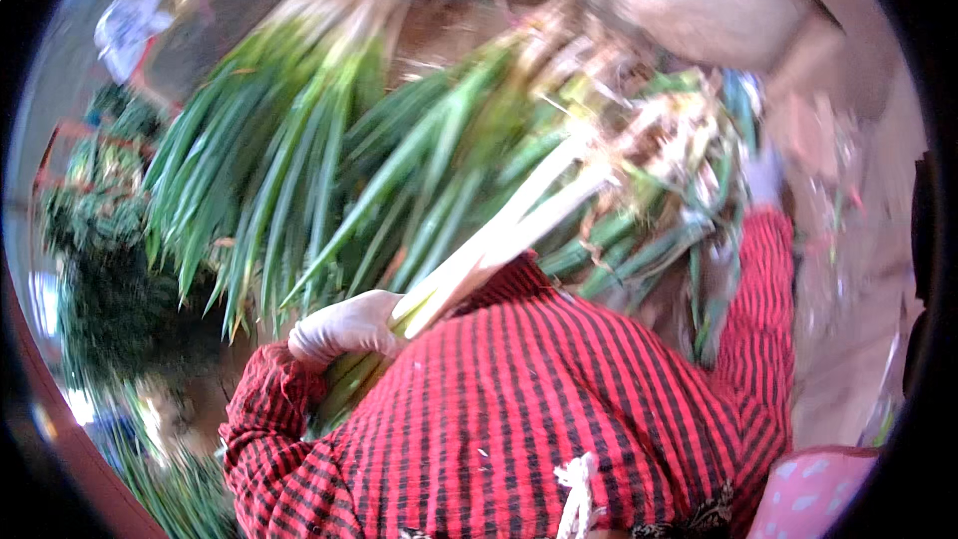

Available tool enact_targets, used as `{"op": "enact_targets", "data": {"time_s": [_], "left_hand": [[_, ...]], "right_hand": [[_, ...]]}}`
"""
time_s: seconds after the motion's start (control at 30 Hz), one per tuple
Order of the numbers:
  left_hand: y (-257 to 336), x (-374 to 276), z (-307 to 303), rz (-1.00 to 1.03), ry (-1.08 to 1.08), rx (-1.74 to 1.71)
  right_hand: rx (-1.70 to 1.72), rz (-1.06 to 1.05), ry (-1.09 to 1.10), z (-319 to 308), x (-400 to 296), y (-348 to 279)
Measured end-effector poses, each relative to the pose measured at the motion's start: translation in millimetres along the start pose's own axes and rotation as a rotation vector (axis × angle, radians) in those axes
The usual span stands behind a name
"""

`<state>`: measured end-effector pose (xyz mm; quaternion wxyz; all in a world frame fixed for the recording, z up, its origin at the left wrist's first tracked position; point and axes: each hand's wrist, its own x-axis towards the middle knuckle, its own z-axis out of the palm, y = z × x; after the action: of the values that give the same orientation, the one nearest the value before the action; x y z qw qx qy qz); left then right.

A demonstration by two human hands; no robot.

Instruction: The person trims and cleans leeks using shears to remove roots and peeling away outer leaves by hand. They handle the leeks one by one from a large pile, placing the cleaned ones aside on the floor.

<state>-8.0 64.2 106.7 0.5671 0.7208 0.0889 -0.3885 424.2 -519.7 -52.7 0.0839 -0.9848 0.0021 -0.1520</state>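
My left hand (352, 326), in a whitish glove, is closed round the green part of several long green onions (501, 232), whose white stems and roots point up and right. Beyond them lies a large heap of green onions (277, 127), green leaves towards me. My right hand (763, 174), also gloved and blurred, is stretched out at the right edge of a pile of peeled leaves and root trimmings (681, 135). Something blue-green touches or lies just above its fingers; whether it grips anything is not clear.
Dark leafy greens (112, 217) stand in bundles at the left, with more long green stalks (172, 494) at the lower left. A large pale sack or cloth shape (703, 0) is blurred at the top right. A pink patterned item (812, 490) is at the lower right.
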Motion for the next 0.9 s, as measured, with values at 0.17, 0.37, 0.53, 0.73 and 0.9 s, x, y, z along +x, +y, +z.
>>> {"op": "enact_targets", "data": {"time_s": [0.17,0.37,0.53,0.73,0.9], "left_hand": [[32.8,-70.2,-43.0,-0.216,0.38,0.274],[62.2,-114.9,-206.4,-0.206,1.025,1.013],[54.9,-44.5,-379.0,-0.278,1.151,1.21],[-7.5,116.1,-423.1,-0.545,1.103,0.995],[-21.0,188.8,-405.7,-0.608,1.352,1.135]], "right_hand": [[0.615,0.033,-0.455,35.0,-54.5,24.3],[0.645,0.084,-0.381,59.7,-97.2,-34.3],[0.645,0.102,-0.422,61.9,-101.7,-68.7],[0.548,0.161,-0.542,23.5,-166.7,-60.6],[0.121,0.397,-0.427,21.4,-257.2,-26.3]]}}
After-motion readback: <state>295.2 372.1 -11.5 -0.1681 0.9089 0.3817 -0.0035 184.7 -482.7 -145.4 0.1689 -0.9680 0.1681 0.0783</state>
